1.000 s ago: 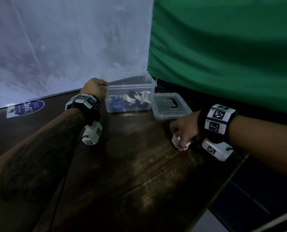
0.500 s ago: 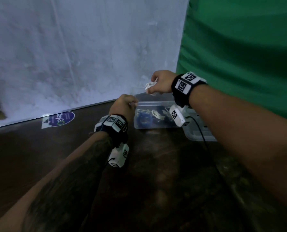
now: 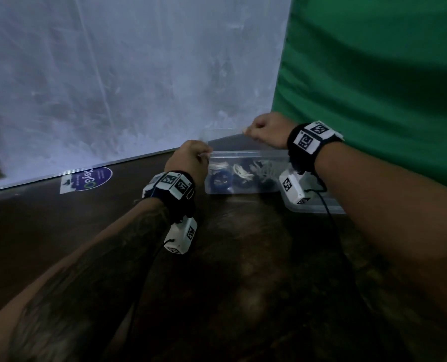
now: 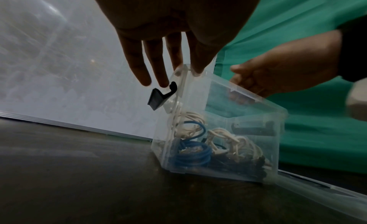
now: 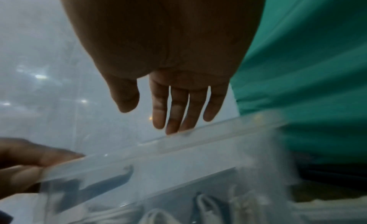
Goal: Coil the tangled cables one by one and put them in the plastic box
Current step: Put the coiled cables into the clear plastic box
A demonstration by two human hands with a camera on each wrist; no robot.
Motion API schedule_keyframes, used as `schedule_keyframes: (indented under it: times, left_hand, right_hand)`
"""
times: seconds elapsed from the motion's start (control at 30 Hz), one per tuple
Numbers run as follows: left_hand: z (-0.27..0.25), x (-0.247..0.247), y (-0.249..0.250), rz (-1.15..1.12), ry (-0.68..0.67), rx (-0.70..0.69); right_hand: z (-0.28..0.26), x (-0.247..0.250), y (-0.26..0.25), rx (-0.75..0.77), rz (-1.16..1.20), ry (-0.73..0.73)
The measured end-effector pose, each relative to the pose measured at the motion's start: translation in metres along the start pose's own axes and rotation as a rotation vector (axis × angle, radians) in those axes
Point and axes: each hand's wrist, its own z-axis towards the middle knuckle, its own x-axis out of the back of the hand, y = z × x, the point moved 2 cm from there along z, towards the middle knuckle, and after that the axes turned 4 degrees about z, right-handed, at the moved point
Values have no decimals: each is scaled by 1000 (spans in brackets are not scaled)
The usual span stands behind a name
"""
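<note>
A clear plastic box (image 3: 243, 153) stands on the dark wooden table by the wall. Inside lie a blue coil (image 3: 221, 178) (image 4: 190, 156), white cables (image 3: 240, 172) (image 4: 228, 136) and a black cable (image 4: 248, 164). My left hand (image 3: 204, 154) (image 4: 188, 68) pinches the box's near left corner between thumb and finger. My right hand (image 3: 246, 131) (image 5: 149, 117) hovers over the far rim (image 5: 178, 147) and holds nothing. Its fingers hang nearly straight, tips touching the rim. A black latch (image 4: 160, 98) sticks out from the box's left end.
The clear lid (image 3: 316, 205) (image 4: 317, 192) lies flat on the table just right of the box. A blue sticker (image 3: 86, 180) sits near the white wall panel on the left. Green cloth (image 3: 373, 87) hangs behind the box on the right.
My right hand lifted a coiled white cable from the table's right edge to above the box and now holds nothing. The left hand stayed at the box's corner.
</note>
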Motion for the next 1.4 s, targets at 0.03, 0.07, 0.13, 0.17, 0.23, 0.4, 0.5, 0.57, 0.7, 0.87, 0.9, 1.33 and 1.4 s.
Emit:
schedule_keyframes:
  times: [0.03, 0.07, 0.13, 0.17, 0.23, 0.4, 0.5, 0.57, 0.7, 0.87, 0.9, 1.33, 1.4]
  left_hand:
    - [-2, 1, 2, 17, -5, 15]
    - [-5, 1, 7, 66, 15, 16]
    - [-13, 4, 26, 197, 141, -23]
    - [-19, 6, 42, 203, 203, -66]
    - [-26, 2, 76, 91, 171, -148]
    - [-38, -48, 140, 46, -587, -18]
    - [-46, -80, 151, 51, -763, 70]
    - [-45, -96, 146, 114, -743, 102]
    - [-43, -108, 135, 203, -644, 107]
    - [-43, -107, 138, 363, -686, 18]
    - [-42, -109, 138, 376, -698, 11]
    - [-43, -97, 145, 484, -689, -111]
    - [-39, -84, 152, 364, -628, -102]
  right_hand:
    - [-9, 11, 12, -7, 36, 81]
    - [-20, 21, 24, -19, 47, 139]
    - [-42, 34, 53, -74, 17, 165]
    - [-52, 37, 70, -120, -16, 146]
    - [-70, 36, 105, -209, -95, 74]
    - [-109, 22, 150, -355, -277, -273]
    - [-125, 21, 152, -338, -357, -386]
    - [-131, 23, 149, -328, -374, -426]
    - [-141, 21, 140, -422, 154, -576]
    - [-133, 41, 170, -320, -169, -229]
    - [-132, 42, 181, -339, -273, -223]
    - [-134, 30, 206, -488, -252, -268]
    - [-141, 37, 205, -473, -132, -182]
